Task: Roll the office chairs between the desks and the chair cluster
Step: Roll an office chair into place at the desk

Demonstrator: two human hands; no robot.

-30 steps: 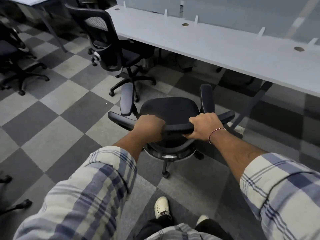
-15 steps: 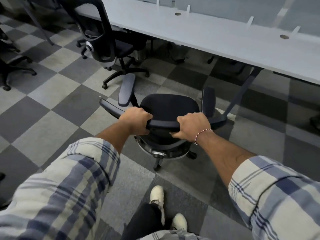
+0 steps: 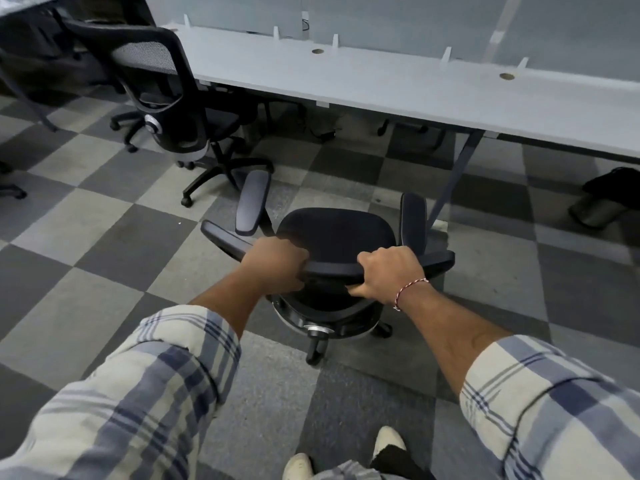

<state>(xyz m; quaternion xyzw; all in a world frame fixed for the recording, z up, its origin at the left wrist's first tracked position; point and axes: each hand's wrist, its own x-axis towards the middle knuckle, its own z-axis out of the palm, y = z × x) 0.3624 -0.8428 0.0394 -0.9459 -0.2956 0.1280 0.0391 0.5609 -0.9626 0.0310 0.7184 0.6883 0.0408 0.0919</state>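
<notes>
Head view looks down over a chair [image 3: 336, 233] on checkered carpet [image 3: 104, 244], its seat facing the long grey desk [image 3: 381, 84] ahead. The desk's front edge runs from upper left down toward the right side of the frame. The seat stops short of that edge, with a strip of bare carpet between them. A slanted desk leg [image 3: 457, 174] comes down just beside the chair's right armrest [image 3: 414, 220]; whether they touch cannot be told. On the left a mesh chair [image 3: 166, 95] stands at the desk, and its wheeled base is near the left armrest [image 3: 254, 202] but apart from it. Open carpet spreads to the left of the chair and behind it. A dark bag [image 3: 609, 185] lies on the floor at far right below the desk, well apart from the chair.

Both hands grip the top rail of the chair's backrest. The left hand [image 3: 273, 268] is closed round the rail left of centre, knuckles up and fingers wrapped over the front. The right hand [image 3: 391, 275] is closed round it right of centre, fingers over the top and thumb tucked beneath. A red-and-white bracelet [image 3: 410, 289] circles the right wrist. Two white shoes [image 3: 298, 467] show at the bottom edge, behind the chair's base
</notes>
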